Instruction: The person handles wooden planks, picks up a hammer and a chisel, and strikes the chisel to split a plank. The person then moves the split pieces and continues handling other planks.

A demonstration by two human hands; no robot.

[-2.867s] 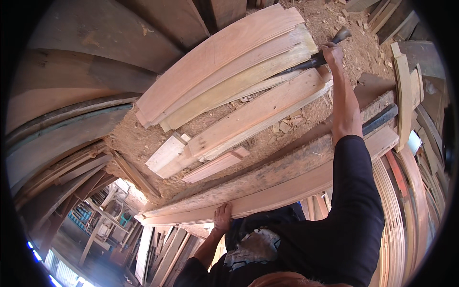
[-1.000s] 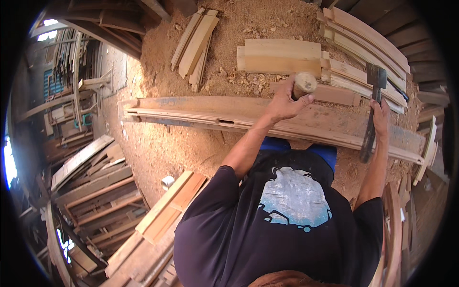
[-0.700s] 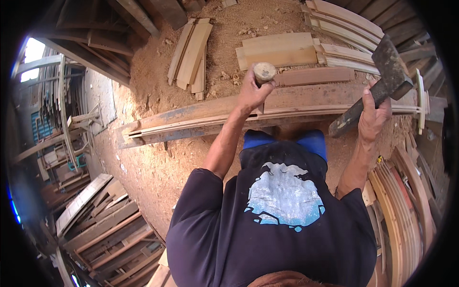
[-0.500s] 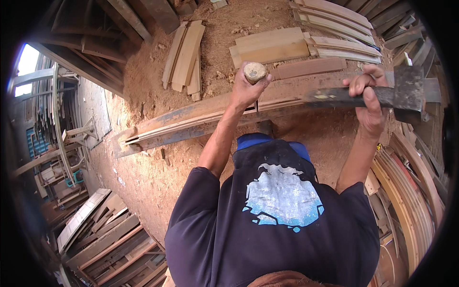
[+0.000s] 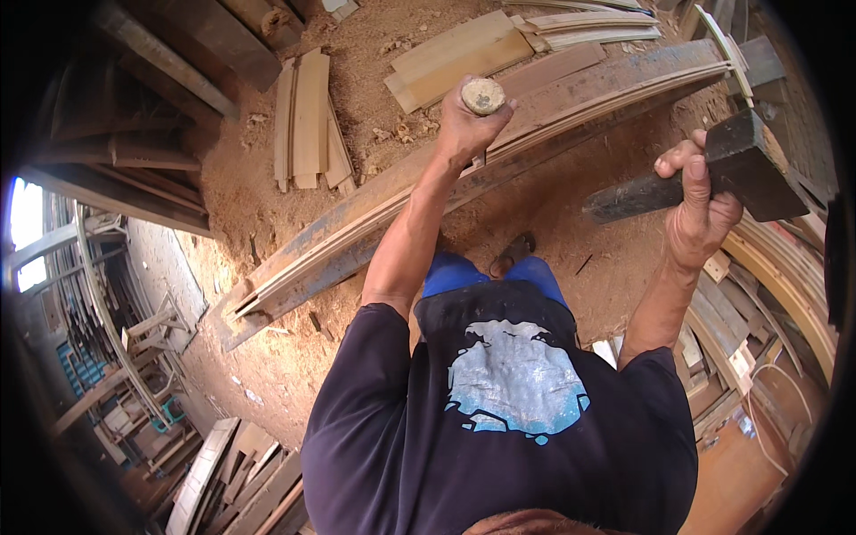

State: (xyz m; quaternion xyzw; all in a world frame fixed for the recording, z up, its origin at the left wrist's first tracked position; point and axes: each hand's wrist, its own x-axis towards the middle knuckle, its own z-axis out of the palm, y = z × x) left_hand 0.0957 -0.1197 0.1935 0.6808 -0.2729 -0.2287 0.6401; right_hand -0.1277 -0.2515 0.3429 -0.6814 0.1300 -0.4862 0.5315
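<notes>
My left hand [image 5: 465,134] is closed round the handle of a chisel [image 5: 483,96], its round, pale wooden end facing up. The thin blade shows below my fist, held upright against a long, narrow wooden strip [image 5: 357,250] with a slot near its left end. Whether the tip is in the wood I cannot tell. Off to the right, my right hand [image 5: 700,203] grips a dark mallet [image 5: 753,165] with a heavy block head. The mallet is held apart from the chisel, its handle pointing left. The strip lies along a long, worn beam [image 5: 580,111].
Pale boards [image 5: 459,58] and a stack of slats [image 5: 308,120] lie on the shavings-covered floor beyond the beam. Scrap wood [image 5: 241,477] is piled at lower left. Curved timbers [image 5: 785,290] and a loose pale cord [image 5: 753,406] lie at right.
The view has turned, so the beam now slants up to the right. My right hand and the mallet are lower, nearer my body, and the mallet head is tilted. My left hand keeps the chisel.
</notes>
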